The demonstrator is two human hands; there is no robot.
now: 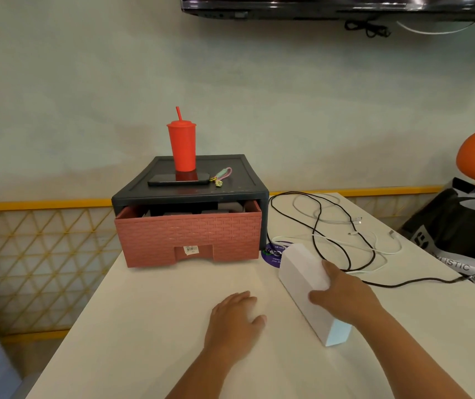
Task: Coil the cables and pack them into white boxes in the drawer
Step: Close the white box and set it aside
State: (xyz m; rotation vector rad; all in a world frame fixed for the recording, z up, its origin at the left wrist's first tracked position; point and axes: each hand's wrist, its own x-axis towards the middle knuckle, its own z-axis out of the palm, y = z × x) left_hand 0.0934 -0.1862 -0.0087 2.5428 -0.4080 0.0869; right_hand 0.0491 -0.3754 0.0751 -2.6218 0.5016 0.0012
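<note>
- None of the cables looks coiled yet: the black cable [317,223] and the white cable [386,252] lie loose and crossed over each other on the table [158,326], to the right of the drawer.
- One white box [302,277] is out on the table, just in front of the cables. The right hand [342,295] grips its near half, thumb on one face and fingers wrapped over the top.
- The left hand [236,318] lies palm down on the table near the box, fingers relaxed, holding nothing.
- The drawer [187,240] is pulled partly out of its dark frame [190,194]. Dark shapes show inside, but I cannot tell what they are.
- Still to do, as I judge it — coiling, boxing and stowing, the whole job.
- On the frame stand a red cup [181,148], a phone [178,180] and a strap [223,174].
</note>
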